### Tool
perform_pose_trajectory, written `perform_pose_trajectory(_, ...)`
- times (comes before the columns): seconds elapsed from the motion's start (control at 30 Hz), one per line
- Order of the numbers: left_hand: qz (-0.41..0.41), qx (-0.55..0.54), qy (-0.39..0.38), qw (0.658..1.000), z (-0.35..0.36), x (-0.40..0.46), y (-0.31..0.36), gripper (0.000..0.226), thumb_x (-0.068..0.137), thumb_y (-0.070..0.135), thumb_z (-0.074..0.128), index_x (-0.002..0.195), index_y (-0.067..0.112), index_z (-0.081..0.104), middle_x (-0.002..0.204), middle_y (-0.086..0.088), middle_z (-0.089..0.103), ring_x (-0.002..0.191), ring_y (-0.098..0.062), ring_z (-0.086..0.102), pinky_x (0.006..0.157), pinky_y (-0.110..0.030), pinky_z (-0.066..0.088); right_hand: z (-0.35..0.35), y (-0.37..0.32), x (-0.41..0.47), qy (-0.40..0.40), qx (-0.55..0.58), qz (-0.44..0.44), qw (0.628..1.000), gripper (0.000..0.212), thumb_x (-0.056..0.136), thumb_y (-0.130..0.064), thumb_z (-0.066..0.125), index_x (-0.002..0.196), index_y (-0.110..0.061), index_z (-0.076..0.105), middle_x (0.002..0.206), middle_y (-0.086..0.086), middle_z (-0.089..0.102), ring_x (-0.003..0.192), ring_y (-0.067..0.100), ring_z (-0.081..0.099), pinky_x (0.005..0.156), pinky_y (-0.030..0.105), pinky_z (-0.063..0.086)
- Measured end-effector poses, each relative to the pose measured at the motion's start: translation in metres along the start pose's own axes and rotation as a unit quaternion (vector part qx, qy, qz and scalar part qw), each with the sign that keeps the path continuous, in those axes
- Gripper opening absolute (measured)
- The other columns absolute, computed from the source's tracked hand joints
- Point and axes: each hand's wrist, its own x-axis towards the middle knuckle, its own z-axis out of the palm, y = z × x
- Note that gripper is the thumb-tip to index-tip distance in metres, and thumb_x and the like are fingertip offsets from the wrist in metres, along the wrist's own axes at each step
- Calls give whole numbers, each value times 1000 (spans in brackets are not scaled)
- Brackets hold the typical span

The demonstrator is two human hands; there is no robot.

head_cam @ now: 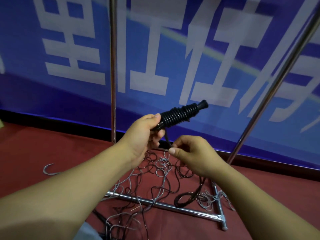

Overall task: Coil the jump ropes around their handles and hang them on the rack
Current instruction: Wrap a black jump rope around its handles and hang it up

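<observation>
1. Left hand [145, 134] grips the lower end of a pair of black handles [180, 115], fingers curled round them and the thumb lying along the top; the handles are held up in the air, tilted with the far end higher and to the right.
2. Black rope [174, 116] is wound in tight, even turns around most of the handles, leaving a flared black tip bare at the upper right end.
3. Right hand [192, 153] sits just below and to the right of the left hand, pinching a short free length of the same black rope between thumb and fingertips; that length runs up from the pinch to the coil.
4. Below both hands, on the red floor [52, 149], lies a loose tangle of ropes [155, 172], some black and some grey, looping over each other.
5. A metal rack [113, 70] stands behind the hands: two shiny upright poles, one straight up at centre, one leaning at the right, with a base bar [173, 207] on the floor under the tangle.
6. A grey hook-shaped piece [49, 169] lies on the floor to the left, apart from the tangle.
7. A blue banner [225, 49] with large white characters fills the background behind the rack.
</observation>
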Motion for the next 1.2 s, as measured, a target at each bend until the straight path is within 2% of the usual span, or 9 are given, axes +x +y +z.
perform_pose_trajectory(0.17, 7, 29, 29, 999, 1, 5, -5, 23, 105, 30, 44, 88, 18, 53, 60, 1, 51, 52, -13, 38, 54, -26, 34, 2, -4, -2, -23, -39, 4, 999, 13, 92, -33, 71, 86, -25, 63, 61, -10, 61, 51, -3, 57, 52, 11, 39)
perform_pose_trajectory(0.37, 31, 75, 15, 997, 7, 4, -10, 21, 105, 30, 48, 94, 14, 57, 59, 1, 52, 51, -11, 39, 54, -25, 34, 0, -8, -5, -30, -92, 10, 995, 10, 98, -30, 61, 89, -26, 59, 72, -9, 61, 63, 2, 55, 56, 16, 38)
perform_pose_trajectory(0.43, 32, 69, 20, 997, 9, 3, -10, 21, 105, 29, 48, 91, 15, 56, 59, 1, 52, 52, -11, 39, 52, -24, 33, 1, -7, -4, -29, -58, 34, 997, 17, 101, -24, 55, 85, -23, 61, 76, -3, 65, 65, 11, 57, 63, 29, 45)
perform_pose_trajectory(0.53, 41, 63, 44, 996, 8, 4, -9, 23, 105, 29, 48, 87, 17, 56, 60, 2, 54, 52, -12, 37, 51, -24, 33, 3, -5, -2, -27, 64, 90, 993, 22, 104, -19, 49, 88, -18, 65, 75, 0, 68, 67, 18, 56, 67, 38, 47)
perform_pose_trajectory(0.7, 56, 82, 95, 991, 2, 8, -11, 25, 105, 32, 48, 90, 16, 60, 62, 1, 55, 51, -12, 39, 53, -27, 36, 5, -9, 1, -18, 240, 168, 956, 20, 104, -17, 49, 91, -14, 64, 71, 1, 55, 60, 13, 50, 65, 31, 42)
perform_pose_trajectory(0.9, 66, 126, 141, 980, -5, 14, -15, 28, 103, 38, 50, 83, 20, 60, 63, 3, 58, 55, -16, 40, 65, -38, 35, 2, -29, -5, -14, 213, 197, 957, 17, 100, -19, 56, 88, -12, 66, 74, 5, 56, 54, 12, 42, 49, 25, 36)
perform_pose_trajectory(1.0, 73, 156, 166, 971, -7, 17, -17, 31, 102, 40, 50, 80, 19, 58, 65, 2, 59, 54, -16, 41, 64, -37, 37, 2, -38, -11, -25, 206, 183, 961, 19, 99, -26, 59, 88, -12, 67, 74, 5, 54, 51, 11, 42, 45, 24, 34)
perform_pose_trajectory(1.13, 91, 194, 183, 959, -8, 18, -16, 32, 102, 42, 51, 84, 16, 59, 66, 4, 59, 54, -14, 44, 61, -34, 39, 1, -41, -16, -39, 221, 175, 959, 29, 100, -32, 60, 89, -6, 68, 72, 6, 51, 51, 11, 41, 46, 25, 33)
perform_pose_trajectory(1.2, 102, 209, 186, 955, -8, 17, -14, 32, 102, 42, 51, 87, 15, 60, 67, 4, 60, 57, -13, 47, 60, -31, 39, 1, -38, -18, -45, 220, 170, 960, 27, 100, -32, 60, 86, -12, 71, 69, 4, 51, 54, 12, 42, 52, 28, 36)
